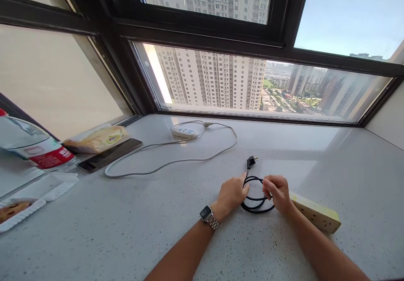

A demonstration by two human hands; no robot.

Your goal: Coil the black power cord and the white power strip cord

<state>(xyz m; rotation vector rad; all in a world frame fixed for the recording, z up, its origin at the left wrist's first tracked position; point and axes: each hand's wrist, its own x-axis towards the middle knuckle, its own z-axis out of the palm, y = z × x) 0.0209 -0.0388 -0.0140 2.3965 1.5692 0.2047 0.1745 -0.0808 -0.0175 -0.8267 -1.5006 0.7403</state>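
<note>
Speckled grey counter runs under a tall window. At nine o'clock lie one water bottle, one snack packet and one dark phone; at twelve, one white power strip with its grey cord. Near centre, the left hand, watch on wrist, pinches one coiled black cable; the right hand grips its three-o'clock side, beside one yellow-topped power strip.
</note>
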